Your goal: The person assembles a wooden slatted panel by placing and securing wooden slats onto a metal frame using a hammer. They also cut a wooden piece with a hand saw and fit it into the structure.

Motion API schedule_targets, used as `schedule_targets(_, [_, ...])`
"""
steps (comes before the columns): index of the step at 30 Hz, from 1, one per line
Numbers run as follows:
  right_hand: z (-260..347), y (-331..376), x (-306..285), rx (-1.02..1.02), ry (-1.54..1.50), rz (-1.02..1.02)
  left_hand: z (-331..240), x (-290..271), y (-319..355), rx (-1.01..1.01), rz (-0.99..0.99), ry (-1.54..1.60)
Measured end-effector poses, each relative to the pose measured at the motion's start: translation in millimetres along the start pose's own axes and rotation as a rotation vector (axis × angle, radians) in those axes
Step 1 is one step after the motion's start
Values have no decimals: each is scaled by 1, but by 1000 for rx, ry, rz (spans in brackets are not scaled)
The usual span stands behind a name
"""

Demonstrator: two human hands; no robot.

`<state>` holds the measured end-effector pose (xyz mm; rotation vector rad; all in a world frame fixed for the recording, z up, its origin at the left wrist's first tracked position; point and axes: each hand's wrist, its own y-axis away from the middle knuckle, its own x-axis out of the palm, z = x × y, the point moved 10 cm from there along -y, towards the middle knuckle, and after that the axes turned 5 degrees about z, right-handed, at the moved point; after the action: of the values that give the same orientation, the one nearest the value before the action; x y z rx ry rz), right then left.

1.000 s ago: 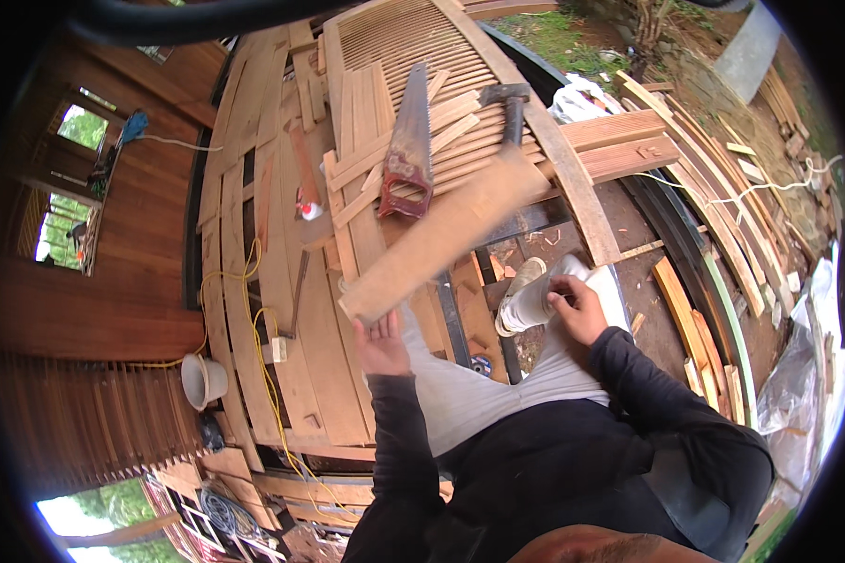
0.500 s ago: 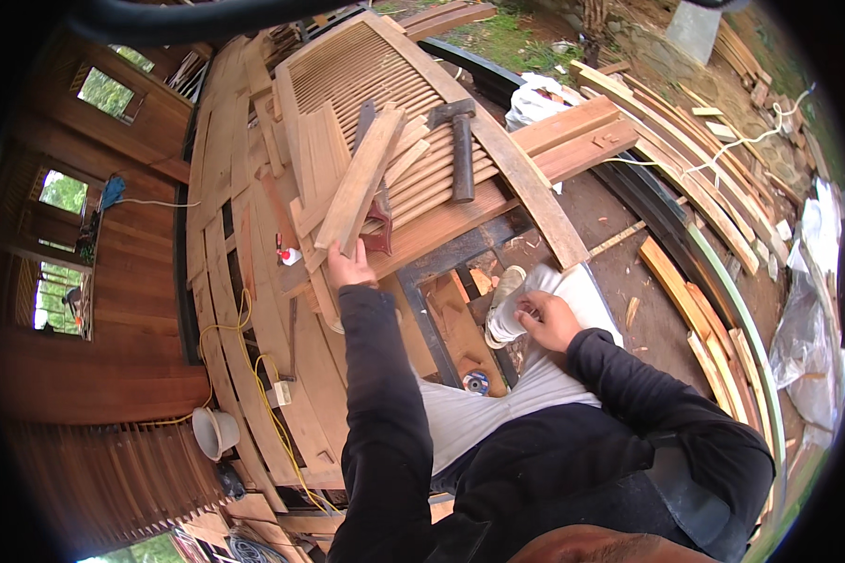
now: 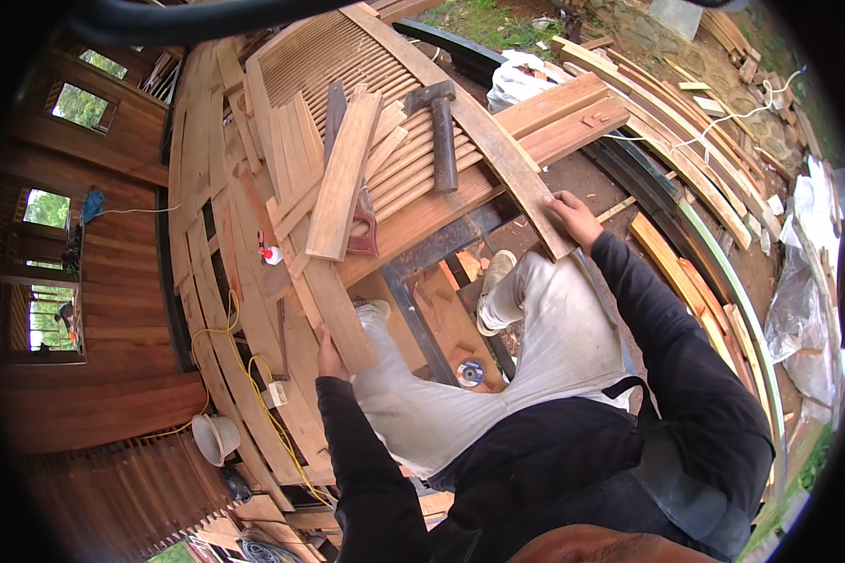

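Observation:
A louvered wooden panel (image 3: 399,83) with long side rails lies before me. My left hand (image 3: 331,357) grips the near end of its left rail (image 3: 340,314), with the fingers partly hidden. My right hand (image 3: 575,221) is closed on the near end of the right rail (image 3: 526,192). On the slats lie a loose board (image 3: 345,178), several thinner strips and a dark hammer (image 3: 443,141). Partly under the loose board sits a handsaw, its reddish handle (image 3: 362,235) showing near the board's end.
Dark metal beams (image 3: 413,314) frame a gap by my feet, where a small disc (image 3: 469,373) lies. A yellow cord (image 3: 277,422) and a white bucket (image 3: 216,437) are on the left planks. Lumber (image 3: 695,141) is stacked on the right, beside plastic sheeting (image 3: 803,300).
My left hand has left the loose board's end and moved nearer, onto the left rail. My right hand has gone from over my leg out to the right rail.

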<state>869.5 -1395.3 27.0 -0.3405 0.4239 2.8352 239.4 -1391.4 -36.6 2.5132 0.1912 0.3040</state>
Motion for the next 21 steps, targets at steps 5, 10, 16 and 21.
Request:
schedule_targets(5, [4,9,44,276,-341,259,-4,34,23,-18,257,209])
schedule_targets(10, [2,5,33,247,-7,222,-3,47,28,-18,235,250])
schedule_targets(16, [0,7,32,228,17,208,0,48,32,-67,192,301])
schedule_targets(21, [11,5,39,188,73,207,3,36,20,12,273,266])
